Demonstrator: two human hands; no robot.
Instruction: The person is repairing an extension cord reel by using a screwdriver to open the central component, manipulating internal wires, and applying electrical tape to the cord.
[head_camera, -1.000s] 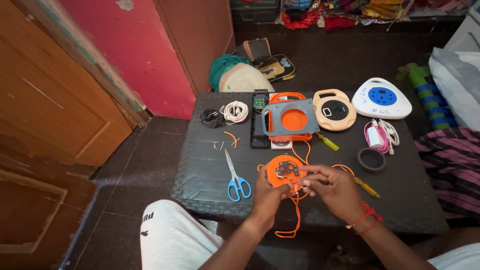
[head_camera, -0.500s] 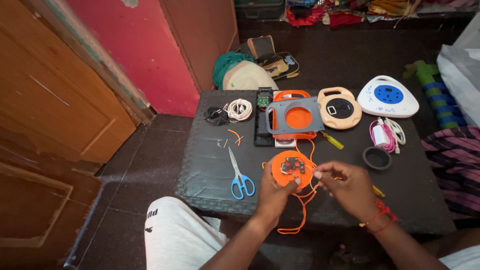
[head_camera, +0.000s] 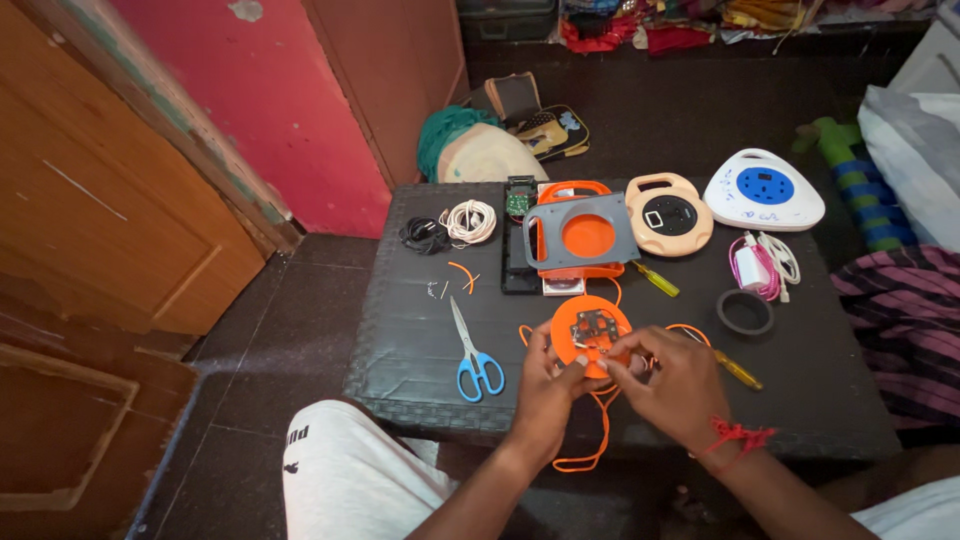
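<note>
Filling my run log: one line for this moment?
left hand: holds orange reel | right hand: fingertips on reel | scissors: on table

hands (head_camera: 610, 385) hide orange reel (head_camera: 590, 330) lower edge; white bag (head_camera: 915, 150) cut off right.

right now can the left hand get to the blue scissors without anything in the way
Probably yes. The left hand is on the orange reel, and the blue-handled scissors lie just to its left on the dark table, with only bare table between.

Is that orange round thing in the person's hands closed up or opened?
Opened. The orange disc shows bare metal contacts on its face, with no cover over them; both hands, left and right, hold it.
</note>
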